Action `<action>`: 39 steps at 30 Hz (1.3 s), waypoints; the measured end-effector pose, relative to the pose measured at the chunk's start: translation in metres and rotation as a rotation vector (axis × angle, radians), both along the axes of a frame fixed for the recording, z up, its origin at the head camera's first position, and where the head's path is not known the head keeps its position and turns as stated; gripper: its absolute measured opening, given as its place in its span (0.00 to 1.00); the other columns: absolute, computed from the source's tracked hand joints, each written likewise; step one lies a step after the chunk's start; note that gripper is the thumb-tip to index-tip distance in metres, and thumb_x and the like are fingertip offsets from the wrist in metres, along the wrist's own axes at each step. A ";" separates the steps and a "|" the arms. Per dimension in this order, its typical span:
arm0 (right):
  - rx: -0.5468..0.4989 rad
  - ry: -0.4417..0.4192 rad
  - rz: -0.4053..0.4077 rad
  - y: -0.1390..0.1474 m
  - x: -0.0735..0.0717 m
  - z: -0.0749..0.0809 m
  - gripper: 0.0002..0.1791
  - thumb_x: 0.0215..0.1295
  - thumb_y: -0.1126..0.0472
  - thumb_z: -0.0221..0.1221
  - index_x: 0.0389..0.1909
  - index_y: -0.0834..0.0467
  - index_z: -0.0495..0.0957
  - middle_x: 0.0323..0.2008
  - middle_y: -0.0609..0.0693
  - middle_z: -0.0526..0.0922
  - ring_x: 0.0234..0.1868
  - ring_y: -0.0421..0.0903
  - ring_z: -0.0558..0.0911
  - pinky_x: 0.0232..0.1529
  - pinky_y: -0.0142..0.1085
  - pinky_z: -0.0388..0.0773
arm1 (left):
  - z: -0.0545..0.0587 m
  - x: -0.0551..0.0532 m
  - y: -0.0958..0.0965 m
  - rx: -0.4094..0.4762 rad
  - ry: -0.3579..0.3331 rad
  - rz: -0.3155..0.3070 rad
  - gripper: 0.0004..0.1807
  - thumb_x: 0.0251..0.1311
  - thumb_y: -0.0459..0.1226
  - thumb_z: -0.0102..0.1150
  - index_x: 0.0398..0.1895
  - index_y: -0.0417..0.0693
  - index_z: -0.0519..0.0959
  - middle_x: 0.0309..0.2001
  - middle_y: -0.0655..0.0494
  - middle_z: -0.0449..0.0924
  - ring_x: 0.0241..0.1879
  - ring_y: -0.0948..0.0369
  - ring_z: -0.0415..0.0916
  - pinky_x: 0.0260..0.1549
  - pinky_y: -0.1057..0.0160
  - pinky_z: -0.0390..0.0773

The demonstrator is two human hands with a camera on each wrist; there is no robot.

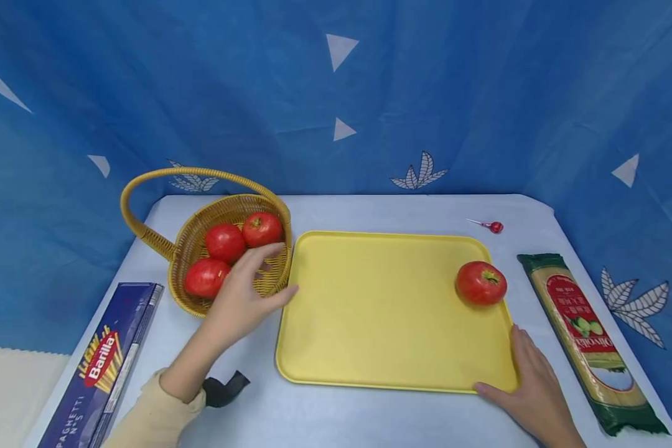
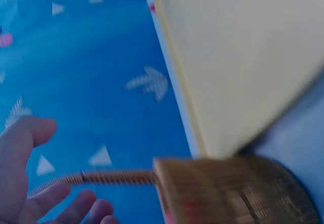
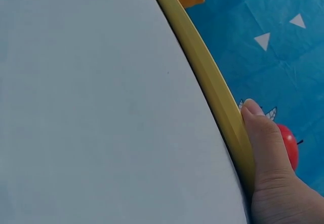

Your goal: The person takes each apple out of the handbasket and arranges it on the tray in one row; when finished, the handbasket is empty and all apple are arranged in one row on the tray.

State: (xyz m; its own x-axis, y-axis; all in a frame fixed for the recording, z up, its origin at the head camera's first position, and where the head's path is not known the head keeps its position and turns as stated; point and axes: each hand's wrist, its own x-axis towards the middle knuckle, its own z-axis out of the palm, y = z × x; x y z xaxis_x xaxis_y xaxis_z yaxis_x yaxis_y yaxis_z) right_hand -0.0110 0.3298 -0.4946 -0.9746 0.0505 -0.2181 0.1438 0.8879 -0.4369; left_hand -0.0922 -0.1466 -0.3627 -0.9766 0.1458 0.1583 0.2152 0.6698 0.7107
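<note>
My left hand [image 1: 242,300] is over the near right side of a yellow wicker basket [image 1: 187,261], thumb and fingers spread with nothing between them. Three red apples, one of them the nearest apple [image 1: 206,278], lie inside the basket. To the right, a yellow rectangular tray [image 1: 369,311] lies flat on the table. Another red apple [image 1: 480,283] sits on it near the right edge. My right hand [image 1: 529,386] holds the tray's near right corner, thumb at the front rim [image 3: 223,107] and fingers along the right side.
A blue spaghetti box [image 1: 103,361] lies at the left, and a green-ended pasta packet [image 1: 590,342] at the right. Behind the tray is a red lollipop [image 1: 495,227]. A black strap [image 1: 224,391] lies near my left wrist. Blue cloth [image 1: 369,93] hangs behind the table.
</note>
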 end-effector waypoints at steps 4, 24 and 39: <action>0.006 -0.022 -0.009 0.000 -0.001 0.000 0.78 0.45 0.27 0.67 0.77 0.63 0.25 0.76 0.72 0.36 0.73 0.73 0.43 0.65 0.75 0.44 | -0.010 -0.015 -0.030 0.025 0.000 0.107 0.40 0.57 0.42 0.70 0.71 0.46 0.64 0.65 0.47 0.70 0.56 0.50 0.72 0.57 0.46 0.77; 0.005 -0.061 -0.008 -0.001 -0.003 0.003 0.79 0.45 0.26 0.66 0.77 0.62 0.24 0.76 0.72 0.35 0.73 0.74 0.42 0.64 0.75 0.45 | -0.019 -0.093 -0.044 -0.190 -0.145 0.169 0.51 0.54 0.44 0.70 0.77 0.45 0.52 0.74 0.39 0.55 0.71 0.40 0.56 0.61 0.35 0.71; 0.011 -0.078 -0.024 0.000 -0.004 0.000 0.80 0.44 0.24 0.66 0.76 0.62 0.23 0.76 0.72 0.34 0.72 0.75 0.43 0.63 0.75 0.46 | 0.001 -0.072 -0.047 -0.162 -0.175 0.097 0.53 0.54 0.48 0.71 0.77 0.40 0.51 0.74 0.37 0.56 0.72 0.40 0.58 0.63 0.36 0.70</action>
State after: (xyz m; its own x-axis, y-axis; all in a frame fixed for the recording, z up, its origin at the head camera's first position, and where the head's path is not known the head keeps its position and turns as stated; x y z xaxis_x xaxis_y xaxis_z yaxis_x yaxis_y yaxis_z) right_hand -0.0153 0.3299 -0.4949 -0.9532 0.0767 -0.2925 0.1985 0.8885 -0.4137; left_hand -0.1641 -0.1940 -0.3619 -0.9977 0.0594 -0.0325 0.0271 0.7897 0.6129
